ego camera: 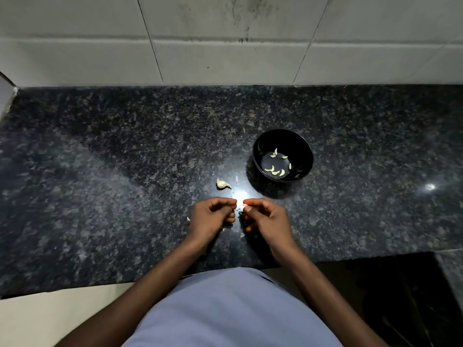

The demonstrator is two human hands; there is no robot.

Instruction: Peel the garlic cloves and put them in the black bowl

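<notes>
Head view: right hand (265, 216) pinches garlic clove (245, 203) pointing leftward; left hand (213, 216) pinches skin (236, 209).

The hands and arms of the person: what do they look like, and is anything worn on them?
Both arms are bare up to the frame's lower edge: no sleeves, gloves, watch or rings show. The left hand and right hand have short nails. A light blue-grey garment covers the body below.

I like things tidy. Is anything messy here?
A little. Bits of garlic skin lie scattered on the granite counter near the hands, and an unpeeled garlic piece sits loose beside the black bowl. Nothing looks broken or spilled.
</notes>
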